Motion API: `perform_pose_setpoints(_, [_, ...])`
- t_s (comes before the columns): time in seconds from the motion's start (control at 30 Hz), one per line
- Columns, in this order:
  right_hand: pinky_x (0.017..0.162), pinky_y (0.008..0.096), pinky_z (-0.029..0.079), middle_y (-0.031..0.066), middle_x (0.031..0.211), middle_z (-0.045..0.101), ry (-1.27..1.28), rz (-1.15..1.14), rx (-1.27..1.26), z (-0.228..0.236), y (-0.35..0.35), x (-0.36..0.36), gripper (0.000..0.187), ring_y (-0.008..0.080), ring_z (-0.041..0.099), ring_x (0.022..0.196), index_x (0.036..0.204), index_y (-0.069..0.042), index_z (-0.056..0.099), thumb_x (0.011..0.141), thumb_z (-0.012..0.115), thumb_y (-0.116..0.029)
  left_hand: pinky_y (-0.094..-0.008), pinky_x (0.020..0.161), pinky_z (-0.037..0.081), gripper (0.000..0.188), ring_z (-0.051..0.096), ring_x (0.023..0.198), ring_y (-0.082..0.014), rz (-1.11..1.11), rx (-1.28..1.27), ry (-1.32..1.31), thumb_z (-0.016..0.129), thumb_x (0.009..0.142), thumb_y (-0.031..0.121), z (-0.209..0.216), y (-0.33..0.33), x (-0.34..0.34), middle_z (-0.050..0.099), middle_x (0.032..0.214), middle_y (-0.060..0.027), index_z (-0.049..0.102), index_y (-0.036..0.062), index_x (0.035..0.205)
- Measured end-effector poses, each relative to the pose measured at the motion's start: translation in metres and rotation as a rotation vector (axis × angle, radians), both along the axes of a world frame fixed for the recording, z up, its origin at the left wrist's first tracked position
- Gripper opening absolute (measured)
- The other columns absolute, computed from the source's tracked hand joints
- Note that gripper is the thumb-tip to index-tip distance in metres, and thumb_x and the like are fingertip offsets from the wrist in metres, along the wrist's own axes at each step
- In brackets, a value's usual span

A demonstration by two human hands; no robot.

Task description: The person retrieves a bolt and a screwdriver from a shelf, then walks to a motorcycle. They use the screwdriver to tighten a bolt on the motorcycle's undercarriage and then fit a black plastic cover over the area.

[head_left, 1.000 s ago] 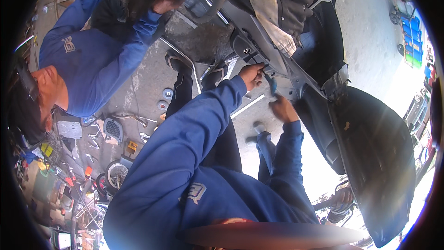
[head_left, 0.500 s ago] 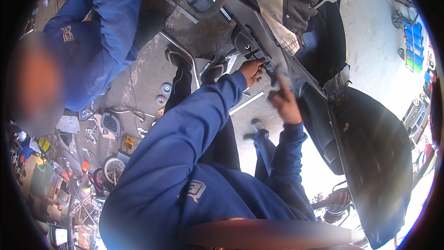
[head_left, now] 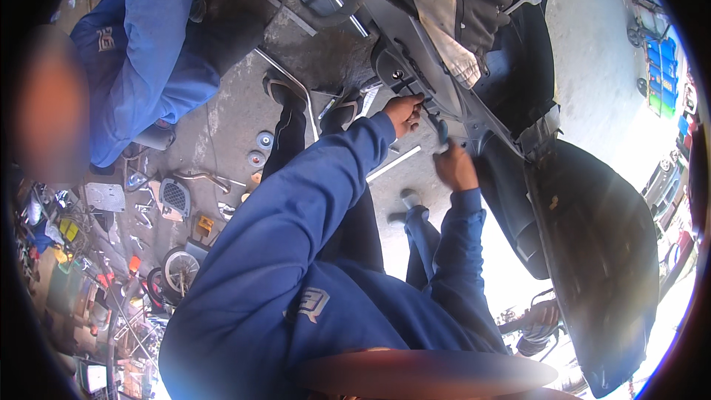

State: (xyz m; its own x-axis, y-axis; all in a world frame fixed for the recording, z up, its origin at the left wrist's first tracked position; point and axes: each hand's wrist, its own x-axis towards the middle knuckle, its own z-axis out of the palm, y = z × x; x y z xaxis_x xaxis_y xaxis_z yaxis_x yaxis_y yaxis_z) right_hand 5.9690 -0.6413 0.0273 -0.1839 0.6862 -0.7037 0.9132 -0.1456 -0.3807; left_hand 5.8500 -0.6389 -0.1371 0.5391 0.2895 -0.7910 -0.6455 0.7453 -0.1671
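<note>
Pinching a slim dark piece [head_left: 424, 104] narrowly in the left hand [head_left: 404, 115] beside the grey panel [head_left: 438, 87], probably for steadiness; gripping a blue-grey tool [head_left: 443, 131], set between both hands, by its lower end in the right hand [head_left: 455, 167], apparently for control.

Co-worker's head [head_left: 53, 104] only a blur

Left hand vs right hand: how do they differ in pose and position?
The left hand sits higher in view; the right hand lower.
The left hand points up and right; the right hand points up, slightly left.
The right hand is at the blue-grey tool handle; the left hand is beyond it.
Shared: bare, blue sleeves.
</note>
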Motion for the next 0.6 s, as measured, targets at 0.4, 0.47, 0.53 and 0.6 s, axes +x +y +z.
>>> perform_pose_setpoints(0.4, [0.069, 0.0298, 0.045, 0.0113, 0.079, 0.06, 0.171, -0.15, -0.47, -0.005, -0.005, 0.007, 0.065, 0.0185, 0.056, 0.071, 0.139, 0.002, 0.036, 0.076, 0.053, -0.01, -0.0309, 0.061, 0.031, 0.023, 0.029, 0.047, -0.0075, 0.053, -0.019, -0.011, 0.056, 0.093, 0.03, 0.002, 0.0, -0.001, 0.032, 0.059, 0.0071, 0.054, 0.0147, 0.076])
perform_pose_setpoints(0.47, [0.06, 0.0256, 0.04, 0.0049, 0.069, 0.052, 0.643, -0.486, -0.516, -0.002, -0.004, 0.006, 0.067, 0.0126, 0.047, 0.062, 0.14, -0.002, 0.037, 0.075, 0.051, -0.006, -0.0314, 0.061, 0.031, 0.023, 0.029, 0.047, -0.0075, 0.059, -0.024, -0.015, 0.056, 0.093, 0.03, 0.002, 0.001, -0.002, 0.033, 0.059, 0.0072, 0.054, 0.0149, 0.076])
perform_pose_setpoints(0.53, [0.055, 0.0209, 0.034, -0.0034, 0.064, 0.043, 0.788, -0.578, -0.306, 0.0, 0.0, 0.009, 0.074, 0.0069, 0.037, 0.056, 0.146, -0.008, 0.029, 0.075, 0.049, -0.001, -0.0316, 0.061, 0.031, 0.023, 0.029, 0.047, -0.0075, 0.035, -0.019, -0.008, 0.057, 0.093, 0.03, 0.001, 0.002, -0.001, 0.033, 0.059, 0.0072, 0.054, 0.0149, 0.076])
perform_pose_setpoints(0.6, [0.056, 0.0289, 0.041, 0.0079, 0.064, 0.051, 0.213, -0.297, 0.009, -0.003, 0.005, 0.012, 0.076, 0.0169, 0.048, 0.055, 0.146, -0.007, 0.027, 0.074, 0.052, -0.002, -0.0315, 0.061, 0.031, 0.023, 0.029, 0.047, -0.0075, 0.026, 0.007, -0.011, 0.057, 0.093, 0.031, 0.0, 0.001, 0.0, 0.034, 0.06, 0.0072, 0.054, 0.0152, 0.076])
